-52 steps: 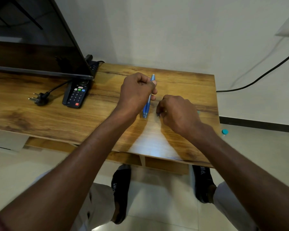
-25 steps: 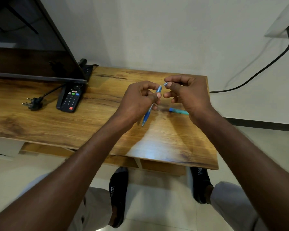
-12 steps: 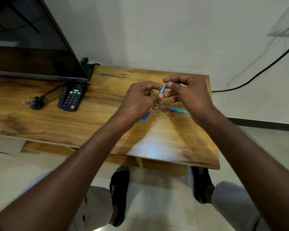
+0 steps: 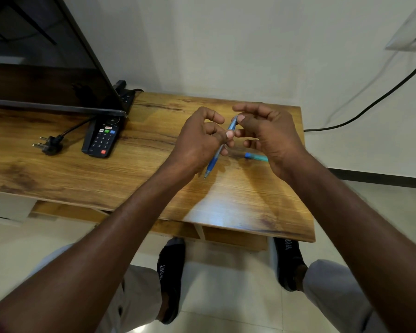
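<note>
A blue pen [image 4: 215, 156] hangs above the wooden table [image 4: 82, 174], tip pointing down and toward me. My left hand [image 4: 197, 140] pinches its barrel between thumb and fingers. My right hand [image 4: 269, 135] is just to the right, its thumb tip touching the pen's top end and its other fingers loosely curled. A second blue-and-teal pen part [image 4: 256, 156] lies flat on the table, half hidden under my right hand.
A TV screen [image 4: 46, 68] stands at the back left. In front of it lie a black remote [image 4: 102, 138] and a loose plug [image 4: 49, 145]. A power strip [image 4: 126, 94] sits behind. A black cable [image 4: 370, 104] runs along the right wall. My socked feet [image 4: 172, 272] are below.
My right hand lifted off the table up to the pen's top end, uncovering the part that lies on the table. My left hand kept the pen and tilted it slightly.
</note>
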### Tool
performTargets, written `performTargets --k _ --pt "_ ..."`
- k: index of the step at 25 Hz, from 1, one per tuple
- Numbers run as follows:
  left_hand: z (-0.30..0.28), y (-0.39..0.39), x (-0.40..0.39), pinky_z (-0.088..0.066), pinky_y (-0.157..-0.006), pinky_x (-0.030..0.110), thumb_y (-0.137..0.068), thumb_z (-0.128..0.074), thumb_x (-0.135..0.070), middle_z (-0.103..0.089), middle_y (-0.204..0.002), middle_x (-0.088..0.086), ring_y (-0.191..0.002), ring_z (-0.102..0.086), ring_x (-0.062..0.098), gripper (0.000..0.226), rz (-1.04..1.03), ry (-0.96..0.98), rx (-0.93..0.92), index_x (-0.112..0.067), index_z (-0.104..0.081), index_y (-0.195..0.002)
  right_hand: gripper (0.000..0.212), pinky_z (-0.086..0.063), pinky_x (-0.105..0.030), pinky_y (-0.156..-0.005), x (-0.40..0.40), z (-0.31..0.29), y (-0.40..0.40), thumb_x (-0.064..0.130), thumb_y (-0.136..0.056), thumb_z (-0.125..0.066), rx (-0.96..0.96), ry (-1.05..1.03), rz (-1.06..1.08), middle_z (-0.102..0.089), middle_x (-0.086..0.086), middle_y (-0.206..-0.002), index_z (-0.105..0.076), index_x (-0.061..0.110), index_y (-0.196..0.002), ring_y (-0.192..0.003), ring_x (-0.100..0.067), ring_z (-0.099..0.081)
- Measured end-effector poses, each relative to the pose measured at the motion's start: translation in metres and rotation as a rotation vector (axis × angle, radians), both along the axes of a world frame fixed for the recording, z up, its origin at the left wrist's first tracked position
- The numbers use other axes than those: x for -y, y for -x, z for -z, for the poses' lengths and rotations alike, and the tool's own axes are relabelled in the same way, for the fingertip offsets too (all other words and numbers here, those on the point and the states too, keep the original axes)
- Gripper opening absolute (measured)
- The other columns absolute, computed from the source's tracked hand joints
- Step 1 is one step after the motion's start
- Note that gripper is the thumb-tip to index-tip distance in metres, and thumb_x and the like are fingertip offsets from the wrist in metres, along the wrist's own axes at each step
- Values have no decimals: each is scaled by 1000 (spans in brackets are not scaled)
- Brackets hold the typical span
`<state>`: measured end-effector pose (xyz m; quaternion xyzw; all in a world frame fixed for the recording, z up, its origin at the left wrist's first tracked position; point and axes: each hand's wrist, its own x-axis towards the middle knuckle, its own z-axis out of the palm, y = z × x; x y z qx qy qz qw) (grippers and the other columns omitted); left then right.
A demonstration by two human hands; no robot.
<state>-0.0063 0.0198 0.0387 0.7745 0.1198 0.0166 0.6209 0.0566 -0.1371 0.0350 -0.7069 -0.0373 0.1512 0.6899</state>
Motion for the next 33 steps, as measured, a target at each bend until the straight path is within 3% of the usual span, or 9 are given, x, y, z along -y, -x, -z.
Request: performTargets --k 3,10,14,20,22,24,28,30,33 --pt "0 0 -2 -55 -61 24 -100 -68 -7 -78 -87 12 -65 -71 15 27 -2 25 -2 -3 -53 -122 17 -56 -27 -63 -1 0 0 8 -99 -69 0 1 7 -80 -7 -102 -78 12 -113 -81 -17 -75" --pt "4 -4 -4 -49 -50 18 -98 -72 -11 -80 -83 10 -61 -71 17 27 -40 110 -20 -9 -52 -115 20 -53 -29 -65 -1 -3 1 9 -99 -70 -124 -106 -19 -82 -10 -107 -73 6 -118 -83 -18 -79" --pt "6 -6 -2 -59 -60 28 -98 -74 -19 -79 -81 14 -62 -70 22 27 10 111 -61 -1 -62 -113 19 -54 -26 -65 -2 -2 -1 4 -98 -69 -175 -212 101 -82 -12 -104 -73 4 -117 -83 -17 -76" --pt "8 -5 -2 -56 -57 28 -101 -69 -18 -77 -78 17 -54 -64 20 20 83 64 -81 1 -67 -106 10 -51 -29 -69 1 -3 -2 31 -101 -64 -367 -357 5 -80 -3 -109 -63 21 -100 -89 -15 -74" --pt "8 -4 0 -56 -57 29 -102 -67 -15 -76 -77 18 -53 -63 20 20 100 101 -71 5 -67 -106 15 -54 -32 -69 0 -4 0 33 -101 -64 -486 -480 0 -78 -3 -106 -64 20 -92 -87 -19 -73" --pt "7 -3 2 -55 -56 28 -103 -66 -13 -74 -74 17 -52 -62 20 21 99 137 -55 8 -66 -106 26 -50 -34 -67 -5 -5 5 40 -101 -62 -532 -477 -27 -76 -4 -100 -67 16 -93 -76 -22 -70" --pt "5 -3 8 -56 -55 33 -102 -67 -12 -73 -70 15 -52 -61 24 16 79 157 -49 2 -60 -105 54 -37 -34 -55 -14 -2 12 61 -103 -44 -562 -449 -132 -64 -3 -72 -64 14 -88 -47 -18 -42" --pt "4 -2 11 -53 -53 34 -100 -69 -9 -71 -70 17 -51 -60 27 22 37 161 -32 -4 -49 -108 56 -30 -34 -54 -18 -2 12 63 -105 -35 -568 -466 -127 -58 -1 -66 -53 18 -78 -48 -19 -37" --pt "5 -3 12 -51 -46 29 -98 -72 -8 -69 -74 22 -50 -62 25 32 29 165 -32 -9 -42 -109 57 -27 -35 -58 -16 0 9 63 -106 -28 -576 -529 -61 -51 -1 -77 -44 21 -71 -60 -21 -37"
